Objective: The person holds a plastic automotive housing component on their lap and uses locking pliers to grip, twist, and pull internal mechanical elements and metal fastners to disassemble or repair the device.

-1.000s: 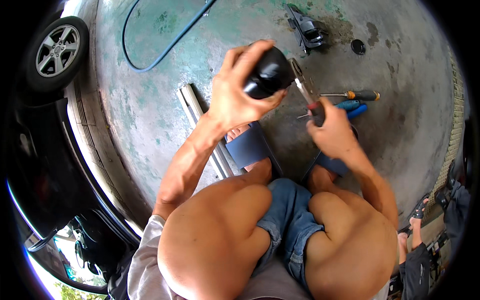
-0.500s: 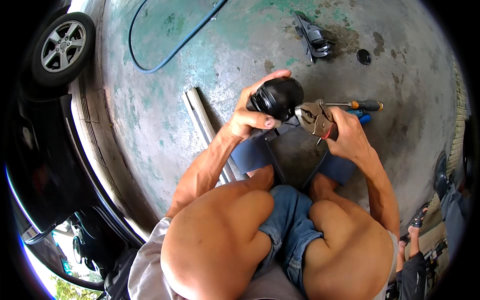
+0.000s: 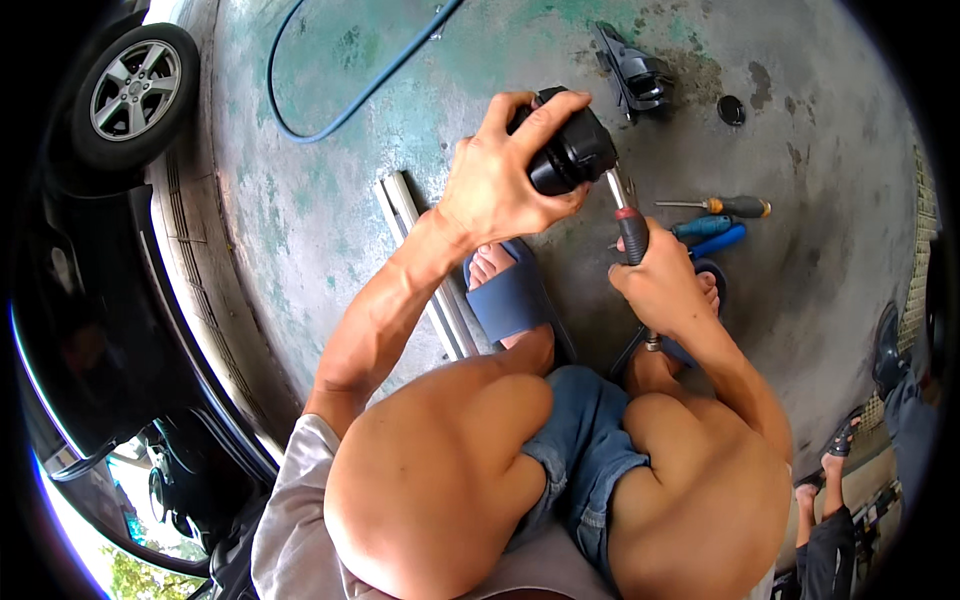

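Up over the floor, my left hand (image 3: 497,180) is closed around a black rounded plastic part (image 3: 572,150) with a ribbed collar; what exactly it is I cannot tell. My right hand (image 3: 665,275) grips locking pliers (image 3: 632,228) by dark handles with a red band, and a screw knob sticks out below the fist. The silver jaws of the pliers meet the lower right side of the black part; whether they clamp it is hidden. Just beyond my right hand lie a screwdriver (image 3: 738,206) with a dark and orange handle and a teal-handled tool (image 3: 702,227).
A black plastic housing (image 3: 634,75) and a round black cap (image 3: 731,110) lie farther off on the concrete. Left of my feet rests a pale metal rail (image 3: 420,240). A blue hose (image 3: 375,80) curves at the back. At left stands a dark car with a wheel (image 3: 136,96); another person's legs (image 3: 825,480) show at right.
The black part has been turned and raised slightly, with my left hand's back now showing. The pliers have swung from pointing sideways to upright. My right hand has shifted lower and toward the left.
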Motion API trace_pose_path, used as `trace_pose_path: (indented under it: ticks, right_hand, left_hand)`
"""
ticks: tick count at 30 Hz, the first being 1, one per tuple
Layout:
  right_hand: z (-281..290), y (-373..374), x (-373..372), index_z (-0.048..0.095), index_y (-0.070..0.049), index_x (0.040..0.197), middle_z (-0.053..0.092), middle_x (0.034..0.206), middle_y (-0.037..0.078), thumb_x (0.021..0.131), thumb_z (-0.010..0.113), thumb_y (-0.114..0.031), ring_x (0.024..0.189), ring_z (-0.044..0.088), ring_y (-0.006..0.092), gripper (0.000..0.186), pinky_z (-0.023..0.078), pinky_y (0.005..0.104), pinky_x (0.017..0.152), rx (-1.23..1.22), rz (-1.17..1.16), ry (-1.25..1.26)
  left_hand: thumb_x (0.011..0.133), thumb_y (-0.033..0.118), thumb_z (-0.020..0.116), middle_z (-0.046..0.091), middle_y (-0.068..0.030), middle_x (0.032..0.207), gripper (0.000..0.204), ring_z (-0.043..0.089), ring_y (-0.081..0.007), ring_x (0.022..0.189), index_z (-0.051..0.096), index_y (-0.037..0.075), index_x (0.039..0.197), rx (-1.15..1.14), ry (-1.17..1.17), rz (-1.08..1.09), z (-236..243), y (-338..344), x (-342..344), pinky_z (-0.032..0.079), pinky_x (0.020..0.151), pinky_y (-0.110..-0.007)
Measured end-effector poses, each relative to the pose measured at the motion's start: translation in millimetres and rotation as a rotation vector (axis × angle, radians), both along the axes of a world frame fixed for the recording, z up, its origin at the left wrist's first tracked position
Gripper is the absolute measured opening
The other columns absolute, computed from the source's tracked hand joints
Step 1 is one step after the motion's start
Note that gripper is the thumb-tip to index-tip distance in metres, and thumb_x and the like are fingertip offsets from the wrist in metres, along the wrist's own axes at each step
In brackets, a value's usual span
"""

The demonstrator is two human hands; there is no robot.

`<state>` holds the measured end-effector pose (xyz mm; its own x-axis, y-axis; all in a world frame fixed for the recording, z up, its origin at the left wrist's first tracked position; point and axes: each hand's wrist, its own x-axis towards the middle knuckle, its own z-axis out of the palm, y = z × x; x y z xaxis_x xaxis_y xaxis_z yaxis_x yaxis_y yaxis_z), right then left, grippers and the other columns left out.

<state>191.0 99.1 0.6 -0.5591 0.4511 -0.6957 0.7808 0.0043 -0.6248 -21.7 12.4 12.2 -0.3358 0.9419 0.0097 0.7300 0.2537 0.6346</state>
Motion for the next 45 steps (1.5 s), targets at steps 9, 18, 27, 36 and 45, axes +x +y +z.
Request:
trace_pose_path:
  ticks: [9,18,27,36,45]
  right_hand:
    - [-25.4,47.2,29.9,0.052,0.000,0.114,0.066,0.090,0.024,0.068,0.077,0.005,0.089,0.066,0.0461,0.053,0.053,0.0467,0.074,0.488,0.447,0.533]
    - [-9.0,-11.2,7.6,0.060,0.003,0.109,0.066,0.086,0.020,0.079,0.069,-0.011,0.082,0.065,0.0332,0.034,0.051,0.0391,0.077,-0.116,-0.116,0.107]
    - [-25.9,15.1,38.3,0.052,0.000,0.118,0.067,0.089,0.028,0.074,0.073,-0.002,0.090,0.065,0.0495,0.049,0.052,0.0521,0.077,0.284,0.253,0.305]
    - [-42.4,35.5,26.0,0.056,0.000,0.116,0.066,0.099,0.023,0.068,0.074,0.005,0.097,0.065,0.0446,0.051,0.053,0.0459,0.083,0.366,0.245,0.546]
    - [-63.1,16.9,17.0,0.061,0.000,0.111,0.066,0.103,0.019,0.074,0.073,0.000,0.101,0.060,0.0403,0.039,0.050,0.0443,0.088,0.501,0.043,0.460]
  left_hand:
    - [0.053,0.014,0.077,0.068,-0.0114,0.120,0.098,0.066,-0.0216,0.106,0.050,-0.001,0.147,0.225,-1.555,0.232,-32.7,-24.7,16.2,0.048,0.100,-0.032]
    - [0.068,0.023,0.087,0.058,-0.0189,0.126,0.078,0.070,-0.0371,0.100,0.059,0.023,0.141,0.009,0.024,-0.024,-2.7,0.0,5.5,0.063,0.085,-0.045]
    - [0.061,0.018,0.082,0.068,-0.0145,0.116,0.090,0.068,-0.0241,0.103,0.052,0.001,0.145,0.103,-1.246,0.276,-28.8,-32.6,15.2,0.053,0.098,-0.036]
    - [0.057,0.011,0.078,0.065,-0.0099,0.124,0.093,0.063,-0.0183,0.110,0.051,-0.001,0.146,0.161,-1.292,0.221,-12.7,-30.0,14.6,0.047,0.101,-0.032]
    - [0.060,0.009,0.084,0.065,-0.0086,0.126,0.091,0.063,-0.0176,0.111,0.053,0.000,0.145,0.127,-1.178,0.255,-10.7,-22.7,12.6,0.048,0.102,-0.031]
